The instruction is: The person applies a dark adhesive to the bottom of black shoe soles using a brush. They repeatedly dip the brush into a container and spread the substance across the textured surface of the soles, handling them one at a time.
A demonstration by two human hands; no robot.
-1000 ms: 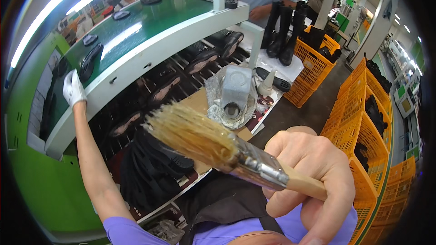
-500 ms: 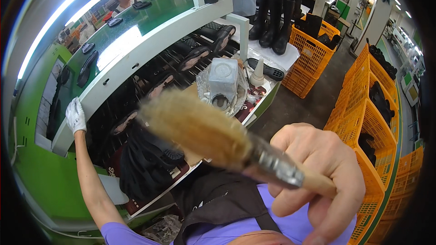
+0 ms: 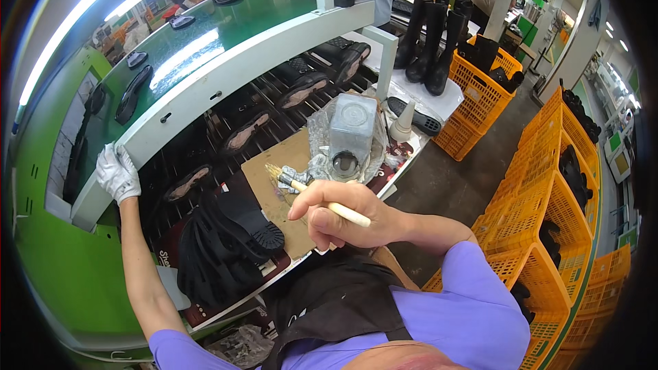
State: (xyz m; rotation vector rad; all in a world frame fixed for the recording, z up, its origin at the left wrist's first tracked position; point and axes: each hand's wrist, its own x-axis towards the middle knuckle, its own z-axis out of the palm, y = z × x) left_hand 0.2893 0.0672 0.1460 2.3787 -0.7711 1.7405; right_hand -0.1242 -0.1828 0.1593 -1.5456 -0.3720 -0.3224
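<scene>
1. The right hand (image 3: 353,209) has its bare fingers clamped on the handle of the brush (image 3: 299,186), whose bristles are over the cardboard (image 3: 296,229) on the tabletop (image 3: 399,177); I cannot tell if they touch it.
2. The gloved left hand (image 3: 118,173) lies on the end of the white frame (image 3: 171,106); whether its fingers grip is unclear.
3. Crumpled plastic wrap (image 3: 317,138) around the clear container (image 3: 353,123) could snag the bristles, dragging or tipping the container.
4. A stray elbow could knock the white bottle (image 3: 403,127) off the nearby edge.
5. If the green belt (image 3: 253,10) runs, the glove could catch, being so close.
6. Pale lettering, partly covered, shows on the dark red sheet (image 3: 164,258) beside the black soles (image 3: 219,247); the container's raised mark is too small to read.
</scene>
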